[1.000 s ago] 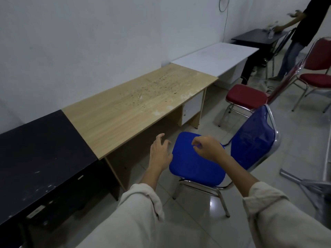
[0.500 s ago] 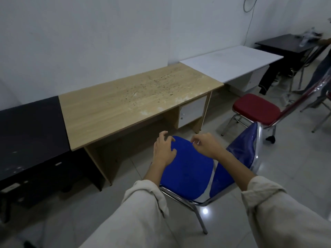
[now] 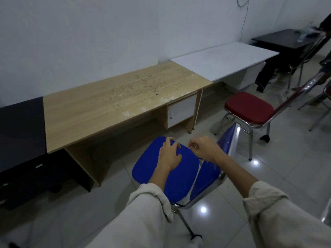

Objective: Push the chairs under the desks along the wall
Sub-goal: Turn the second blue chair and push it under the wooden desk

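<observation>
My left hand (image 3: 169,155) hovers over the blue chair (image 3: 166,169), fingers spread and holding nothing; whether they touch the padded seat I cannot tell. My right hand (image 3: 206,149) hangs loosely curled, empty, over the seat's far right edge beside the glossy backrest. The chair stands on tiled floor (image 3: 279,158) just in front of the wooden table (image 3: 111,102), whose knee space is open. A red chair (image 3: 249,109) stands near the white table (image 3: 225,59).
</observation>
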